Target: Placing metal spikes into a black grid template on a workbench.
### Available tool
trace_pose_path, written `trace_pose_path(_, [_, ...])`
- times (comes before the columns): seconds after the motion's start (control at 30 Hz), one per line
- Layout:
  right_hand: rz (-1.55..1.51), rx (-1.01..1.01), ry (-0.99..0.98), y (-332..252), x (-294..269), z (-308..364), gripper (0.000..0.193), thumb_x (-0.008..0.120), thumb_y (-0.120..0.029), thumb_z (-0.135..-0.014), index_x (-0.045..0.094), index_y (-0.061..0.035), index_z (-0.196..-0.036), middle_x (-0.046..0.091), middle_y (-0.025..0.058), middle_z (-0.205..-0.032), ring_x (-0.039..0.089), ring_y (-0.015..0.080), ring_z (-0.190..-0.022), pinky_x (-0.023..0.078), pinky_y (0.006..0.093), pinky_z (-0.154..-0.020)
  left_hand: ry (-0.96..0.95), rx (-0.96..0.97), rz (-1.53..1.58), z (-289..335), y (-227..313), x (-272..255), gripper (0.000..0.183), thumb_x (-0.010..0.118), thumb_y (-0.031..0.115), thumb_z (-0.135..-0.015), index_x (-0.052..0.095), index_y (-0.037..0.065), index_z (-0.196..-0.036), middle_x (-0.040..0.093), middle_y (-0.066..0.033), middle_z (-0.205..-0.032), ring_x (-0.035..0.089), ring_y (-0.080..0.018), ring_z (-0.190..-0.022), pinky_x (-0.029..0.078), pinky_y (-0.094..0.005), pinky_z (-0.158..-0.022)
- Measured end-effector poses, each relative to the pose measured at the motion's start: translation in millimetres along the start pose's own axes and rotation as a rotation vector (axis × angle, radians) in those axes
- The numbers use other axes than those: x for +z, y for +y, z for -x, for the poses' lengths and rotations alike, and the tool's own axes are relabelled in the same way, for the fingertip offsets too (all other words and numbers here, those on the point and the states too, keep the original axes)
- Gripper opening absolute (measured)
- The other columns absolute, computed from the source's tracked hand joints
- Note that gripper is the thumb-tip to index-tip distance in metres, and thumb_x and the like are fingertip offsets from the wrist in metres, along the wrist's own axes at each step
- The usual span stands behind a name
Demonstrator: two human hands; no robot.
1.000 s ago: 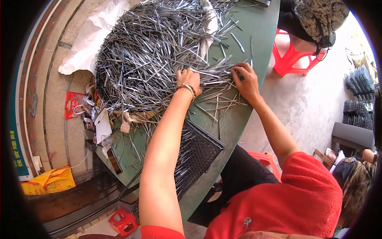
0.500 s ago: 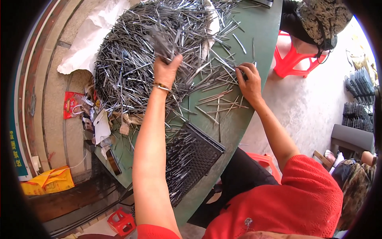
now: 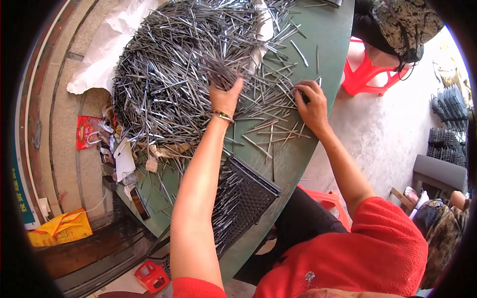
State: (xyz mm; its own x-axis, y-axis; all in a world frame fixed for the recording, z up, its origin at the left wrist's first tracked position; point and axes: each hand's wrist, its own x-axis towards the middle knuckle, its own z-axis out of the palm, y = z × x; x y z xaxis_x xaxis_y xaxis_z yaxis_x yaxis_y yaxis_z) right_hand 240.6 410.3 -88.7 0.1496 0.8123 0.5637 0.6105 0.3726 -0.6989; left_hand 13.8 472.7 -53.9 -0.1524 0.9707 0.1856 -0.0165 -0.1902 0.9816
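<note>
My left hand [image 3: 226, 98] is closed round a bundle of thin dark metal strips [image 3: 218, 73], their ends fanning out past the fingers over the heap. A large heap of the same strips [image 3: 154, 74] lies on white sheeting across the green table [image 3: 328, 44]. My right hand [image 3: 312, 105] is at the table's right edge, fingers curled in beside loose strips [image 3: 272, 102]; whatever it pinches is too small to make out. Close to me, a black perforated tray [image 3: 256, 198] holds many strips poked into its holes, partly hidden by my left forearm.
A red plastic stool [image 3: 360, 79] stands beyond the table, with a person in patterned clothing [image 3: 402, 25] there. Scraps and a red packet [image 3: 87, 133] lie left of the heap. A yellow bag [image 3: 64, 227] is at lower left. Dark racks [image 3: 447, 144] are stacked at far right.
My left hand has moved right and slightly down, toward my right hand, still gripping the bundle. My right hand has stayed nearly in place with its fingers curled.
</note>
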Motion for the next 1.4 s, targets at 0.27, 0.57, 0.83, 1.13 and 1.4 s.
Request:
trace_pose_path(0.27, [-0.045,-0.002,0.021,-3.5,-5.4,2.8,0.010,0.064,-0.005,-0.082,0.064,-0.0002,-0.091,0.061,0.0113,-0.092,0.061,0.0274,-0.085,0.049,0.0326,-0.075,0.103,-0.194,0.269,-14.7,31.2,1.8,0.023,0.074,0.011,-0.073,0.064,0.001,-0.090,0.066,-0.0050,-0.089,0.062,-0.0157,-0.076,0.050,-0.0300,-0.070])
trace_pose_path(0.57, [-0.772,0.477,-0.030,-76.9,4.4,-16.4,0.036,0.055,-0.025,-0.094,0.056,0.0013,-0.120,0.063,0.0118,-0.107,0.060,0.0177,-0.094,0.047,0.0283,-0.083,0.076,-0.370,0.515,-9.8,125.2,-21.2,0.018,0.059,0.016,-0.086,0.060,0.002,-0.098,0.065,-0.0102,-0.102,0.062,-0.0215,-0.095,0.051,-0.0370,-0.085])
trace_pose_path(0.83, [-1.658,0.997,-0.498,-133.2,110.4,-47.8,0.031,0.057,-0.027,-0.092,0.059,-0.0020,-0.110,0.063,0.0124,-0.106,0.059,0.0237,-0.098,0.048,0.0360,-0.086,0.030,-0.488,0.676,4.0,84.8,-85.6,0.013,0.064,0.012,-0.084,0.061,0.002,-0.092,0.067,-0.0107,-0.093,0.064,-0.0222,-0.087,0.052,-0.0396,-0.084])
trace_pose_path(1.13, [-1.108,0.724,-0.441,-125.0,61.5,-41.0,0.029,0.059,-0.016,-0.092,0.056,0.0037,-0.113,0.066,0.0124,-0.097,0.064,0.0194,-0.086,0.053,0.0298,-0.075,0.320,-0.255,0.623,56.4,124.3,-121.5,0.009,0.061,0.009,-0.084,0.054,0.002,-0.086,0.063,-0.0114,-0.085,0.064,-0.0243,-0.082,0.054,-0.0507,-0.082])
trace_pose_path(1.4, [-0.827,0.052,-0.662,-188.7,-2.2,-46.3,0.025,0.058,-0.015,-0.093,0.059,0.0040,-0.109,0.068,0.0086,-0.094,0.063,0.0108,-0.083,0.051,0.0248,-0.076,0.124,-0.250,0.517,142.7,194.5,-136.9,0.016,0.058,0.019,-0.087,0.056,0.004,-0.090,0.063,-0.0092,-0.077,0.064,-0.0232,-0.072,0.054,-0.0376,-0.070])
